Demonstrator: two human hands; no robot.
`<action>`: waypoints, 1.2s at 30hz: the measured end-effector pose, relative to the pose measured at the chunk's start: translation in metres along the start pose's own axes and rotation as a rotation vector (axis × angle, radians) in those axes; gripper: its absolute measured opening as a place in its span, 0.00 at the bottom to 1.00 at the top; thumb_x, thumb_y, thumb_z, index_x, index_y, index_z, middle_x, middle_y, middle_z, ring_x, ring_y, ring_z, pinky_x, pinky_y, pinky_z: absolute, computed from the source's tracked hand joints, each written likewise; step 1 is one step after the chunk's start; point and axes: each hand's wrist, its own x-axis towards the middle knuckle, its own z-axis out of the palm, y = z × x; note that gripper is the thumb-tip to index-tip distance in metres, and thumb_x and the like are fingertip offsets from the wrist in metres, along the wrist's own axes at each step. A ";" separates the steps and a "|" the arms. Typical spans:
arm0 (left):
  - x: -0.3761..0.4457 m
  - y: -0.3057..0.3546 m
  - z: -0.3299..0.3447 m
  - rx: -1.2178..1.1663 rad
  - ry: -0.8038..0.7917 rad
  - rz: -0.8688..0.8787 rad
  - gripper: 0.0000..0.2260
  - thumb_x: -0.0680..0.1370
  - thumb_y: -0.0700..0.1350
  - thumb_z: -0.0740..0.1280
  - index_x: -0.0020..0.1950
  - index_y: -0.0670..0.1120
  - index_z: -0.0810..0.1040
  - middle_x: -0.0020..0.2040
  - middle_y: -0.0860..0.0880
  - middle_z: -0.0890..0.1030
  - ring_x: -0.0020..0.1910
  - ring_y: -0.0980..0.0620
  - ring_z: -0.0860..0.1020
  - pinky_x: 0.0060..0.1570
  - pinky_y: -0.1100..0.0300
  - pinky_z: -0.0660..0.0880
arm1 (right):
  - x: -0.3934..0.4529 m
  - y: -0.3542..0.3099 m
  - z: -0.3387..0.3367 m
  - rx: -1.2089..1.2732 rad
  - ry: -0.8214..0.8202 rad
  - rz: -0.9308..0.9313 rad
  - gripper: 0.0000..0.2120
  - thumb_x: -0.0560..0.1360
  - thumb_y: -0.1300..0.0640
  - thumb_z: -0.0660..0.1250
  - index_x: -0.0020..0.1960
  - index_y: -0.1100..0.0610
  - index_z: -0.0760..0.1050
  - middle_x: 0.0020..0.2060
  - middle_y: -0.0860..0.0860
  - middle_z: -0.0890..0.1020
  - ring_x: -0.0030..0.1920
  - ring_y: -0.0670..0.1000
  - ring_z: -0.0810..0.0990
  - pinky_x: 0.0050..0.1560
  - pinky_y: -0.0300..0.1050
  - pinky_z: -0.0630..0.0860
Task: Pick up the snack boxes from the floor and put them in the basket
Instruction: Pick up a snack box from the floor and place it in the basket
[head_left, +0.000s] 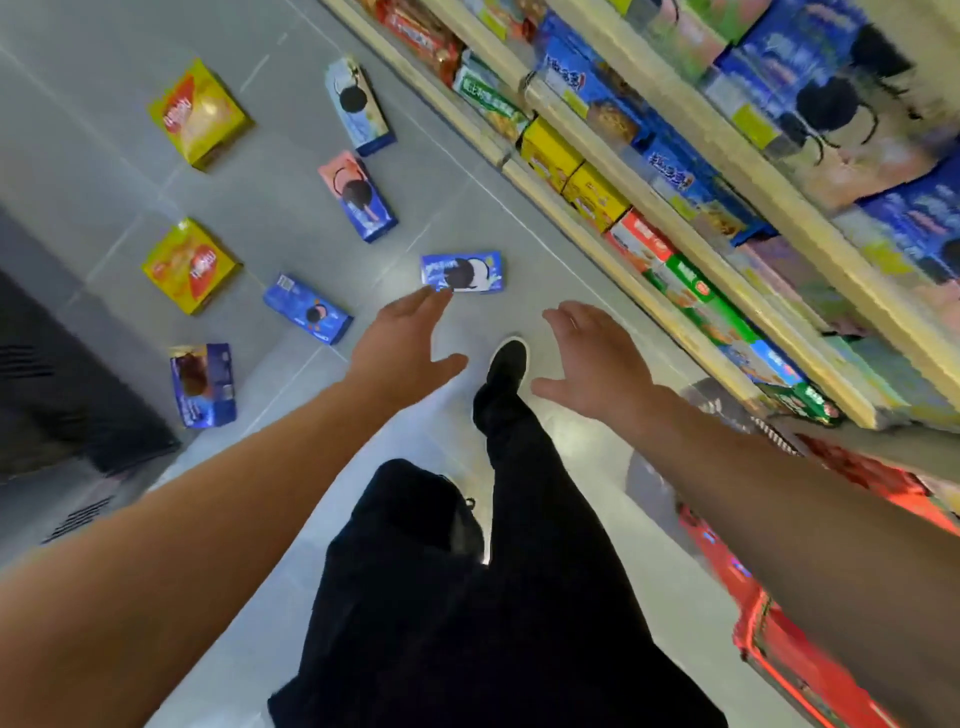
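Nearest the camera, the red plastic shopping basket (769, 639) sits low at the person's right side, partly hidden behind the right forearm; what it holds cannot be made out. Both arms stretch forward over the grey tiled floor (104, 171). The left hand (402, 345) is spread flat with fingers straight, its fingertips at the near edge of the small blue cardboard cookie box (462, 273) lying flat on the floor; whether they touch it is unclear. The right hand (592, 364) is likewise splayed and holds nothing, hanging above the floor near the black shoe (506, 361).

Judging by this, the step in hand is the reach for that nearest box, with no grasp yet made. The next move calls for lowering further, closing fingers round the box's edges, then carrying it back and right to the basket.

Farther out lie more boxes: another blue cookie box (309, 309), a purple-blue box (203, 384), two yellow boxes (189, 265) (200, 111), a pink-topped blue box (358, 195) and a pale blue box (358, 106). Stocked wooden shelves (675, 218) run along the right.
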 end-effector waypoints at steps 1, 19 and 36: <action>0.017 -0.001 0.002 -0.002 0.003 -0.001 0.37 0.72 0.55 0.72 0.77 0.49 0.61 0.75 0.45 0.64 0.73 0.44 0.64 0.69 0.49 0.66 | 0.017 0.004 -0.002 -0.012 -0.009 -0.010 0.42 0.70 0.38 0.70 0.76 0.55 0.57 0.75 0.55 0.61 0.75 0.57 0.59 0.73 0.52 0.60; 0.294 -0.197 0.242 -0.037 -0.098 -0.062 0.40 0.70 0.51 0.74 0.77 0.47 0.59 0.77 0.44 0.59 0.75 0.41 0.58 0.73 0.50 0.59 | 0.362 0.056 0.258 0.270 -0.089 0.254 0.43 0.67 0.44 0.75 0.74 0.56 0.59 0.69 0.55 0.66 0.66 0.61 0.68 0.64 0.53 0.69; 0.418 -0.305 0.350 0.108 -0.055 -0.038 0.49 0.59 0.52 0.75 0.75 0.54 0.55 0.70 0.45 0.63 0.70 0.36 0.59 0.67 0.41 0.65 | 0.505 0.086 0.359 0.103 0.092 0.159 0.51 0.61 0.51 0.78 0.76 0.51 0.52 0.75 0.55 0.55 0.62 0.64 0.69 0.56 0.55 0.73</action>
